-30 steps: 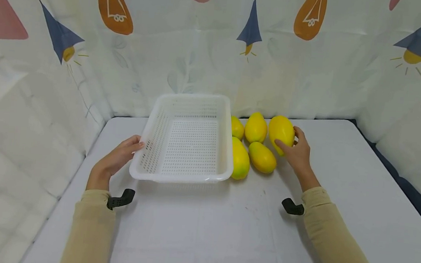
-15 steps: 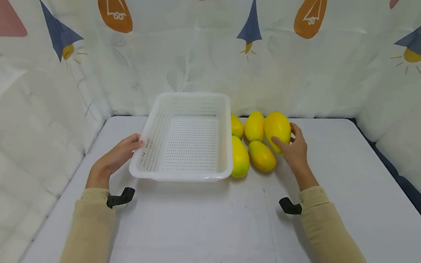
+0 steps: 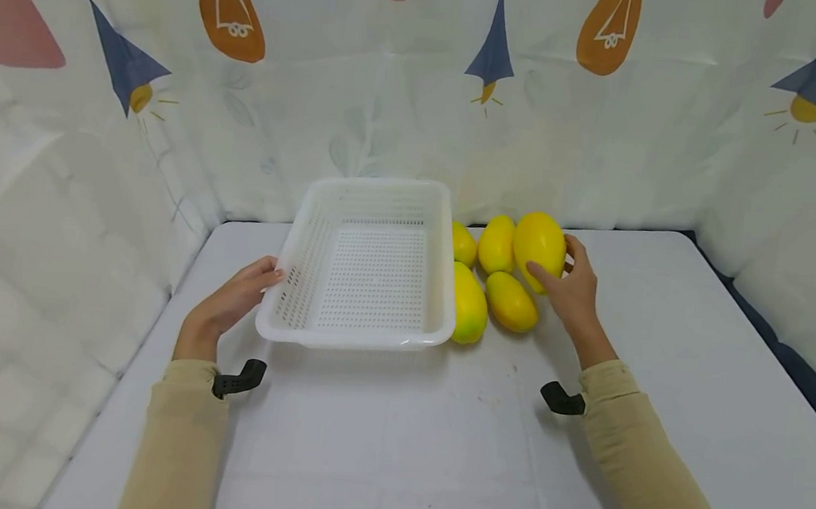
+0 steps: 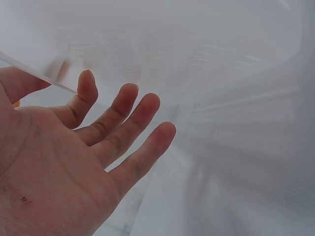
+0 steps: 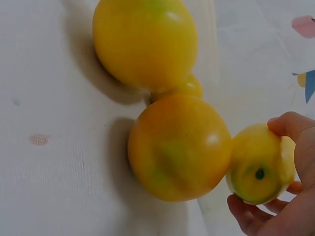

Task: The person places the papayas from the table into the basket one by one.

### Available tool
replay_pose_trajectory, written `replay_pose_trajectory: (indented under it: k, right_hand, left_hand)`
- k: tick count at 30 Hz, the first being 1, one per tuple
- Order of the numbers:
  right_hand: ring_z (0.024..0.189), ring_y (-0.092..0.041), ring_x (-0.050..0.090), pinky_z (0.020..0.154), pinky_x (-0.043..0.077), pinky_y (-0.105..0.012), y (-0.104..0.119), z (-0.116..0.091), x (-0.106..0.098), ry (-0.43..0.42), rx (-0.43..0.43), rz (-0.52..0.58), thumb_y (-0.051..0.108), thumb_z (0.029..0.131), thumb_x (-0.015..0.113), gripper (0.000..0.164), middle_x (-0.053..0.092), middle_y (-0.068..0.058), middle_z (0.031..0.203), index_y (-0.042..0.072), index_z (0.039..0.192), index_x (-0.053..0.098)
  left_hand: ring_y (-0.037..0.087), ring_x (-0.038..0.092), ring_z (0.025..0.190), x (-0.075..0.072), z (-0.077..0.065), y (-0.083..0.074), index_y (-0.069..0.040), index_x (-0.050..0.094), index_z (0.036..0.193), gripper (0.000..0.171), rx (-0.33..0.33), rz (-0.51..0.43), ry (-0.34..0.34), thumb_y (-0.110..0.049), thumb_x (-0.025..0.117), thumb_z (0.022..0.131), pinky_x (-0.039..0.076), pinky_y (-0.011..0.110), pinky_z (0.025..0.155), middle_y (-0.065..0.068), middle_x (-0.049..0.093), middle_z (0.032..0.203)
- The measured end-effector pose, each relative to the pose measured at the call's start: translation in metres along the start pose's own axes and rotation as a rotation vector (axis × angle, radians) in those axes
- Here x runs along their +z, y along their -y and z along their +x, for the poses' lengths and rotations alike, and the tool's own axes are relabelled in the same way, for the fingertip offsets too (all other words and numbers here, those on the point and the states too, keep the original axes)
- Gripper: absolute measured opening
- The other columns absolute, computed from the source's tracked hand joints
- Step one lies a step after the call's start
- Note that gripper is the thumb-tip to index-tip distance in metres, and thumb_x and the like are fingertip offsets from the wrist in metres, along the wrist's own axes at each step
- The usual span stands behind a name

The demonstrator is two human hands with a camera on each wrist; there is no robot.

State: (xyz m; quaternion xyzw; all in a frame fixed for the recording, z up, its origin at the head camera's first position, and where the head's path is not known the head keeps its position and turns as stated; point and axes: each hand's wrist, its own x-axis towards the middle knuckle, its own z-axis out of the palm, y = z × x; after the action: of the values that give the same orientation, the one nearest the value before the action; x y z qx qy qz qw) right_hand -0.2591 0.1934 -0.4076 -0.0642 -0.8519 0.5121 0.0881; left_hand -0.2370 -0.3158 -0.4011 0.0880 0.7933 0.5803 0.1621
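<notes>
My left hand (image 3: 232,300) pinches the left rim of a white perforated plastic basket (image 3: 352,340). In the left wrist view, thumb and index finger meet at the rim while the other fingers (image 4: 123,140) spread below it. The basket tilts toward me with nothing inside. My right hand (image 3: 576,293) grips a large yellow mango (image 3: 539,249) from its right side, thumb in front. Through the right wrist view, that mango (image 5: 260,169) shows its dark stem end, beside a nearer mango (image 5: 179,147).
Several other mangoes lie close together right of the basket: one in front (image 3: 512,303), one behind (image 3: 497,244), and two partly hidden by the basket's side, the greenish one (image 3: 470,307) nearer. A printed cloth wall (image 3: 419,111) borders the white table (image 3: 393,445).
My right hand has moved slightly left and back with the mango, bringing it closer to the neighbouring mangoes. The left hand and basket stay about the same; the head view has shifted a little.
</notes>
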Motion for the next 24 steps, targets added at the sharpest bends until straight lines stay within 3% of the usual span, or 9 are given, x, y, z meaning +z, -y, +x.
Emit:
replay_pose_trajectory:
  k: [9, 16, 24]
  right_hand:
    - [0.137, -0.037, 0.035, 0.107, 0.038, -0.054, 0.008, -0.002, 0.003, -0.009, -0.046, -0.011, 0.047, 0.087, 0.067, 0.084, 0.028, -0.005, 0.158, 0.021, 0.153, 0.022]
    - [0.137, -0.037, 0.035, 0.108, 0.037, -0.054, 0.011, -0.004, 0.006, -0.004, -0.064, -0.014, 0.047, 0.087, 0.067, 0.085, 0.028, -0.004, 0.158, 0.020, 0.153, 0.021]
    - [0.136, -0.037, 0.036, 0.106, 0.038, -0.055, 0.015, -0.006, 0.007, 0.004, -0.076, -0.003, 0.047, 0.087, 0.067, 0.084, 0.028, -0.004, 0.158, 0.019, 0.153, 0.022]
  left_hand:
    - [0.007, 0.058, 0.099, 0.001, 0.000, -0.001, -0.005, 0.042, 0.118, 0.032, 0.011, -0.003, 0.009, -0.034, 0.044, 0.103, 0.028, 0.039, 0.099, -0.006, 0.061, 0.106]
    - [0.006, 0.058, 0.100, 0.000, 0.000, 0.001, -0.009, 0.042, 0.119, 0.032, 0.003, 0.009, 0.005, -0.036, 0.044, 0.102, 0.027, 0.042, 0.101, -0.004, 0.060, 0.108]
    - [0.007, 0.058, 0.099, 0.000, 0.000, -0.001, -0.004, 0.041, 0.119, 0.036, -0.003, -0.001, -0.001, -0.036, 0.045, 0.102, 0.028, 0.039, 0.100, -0.005, 0.060, 0.106]
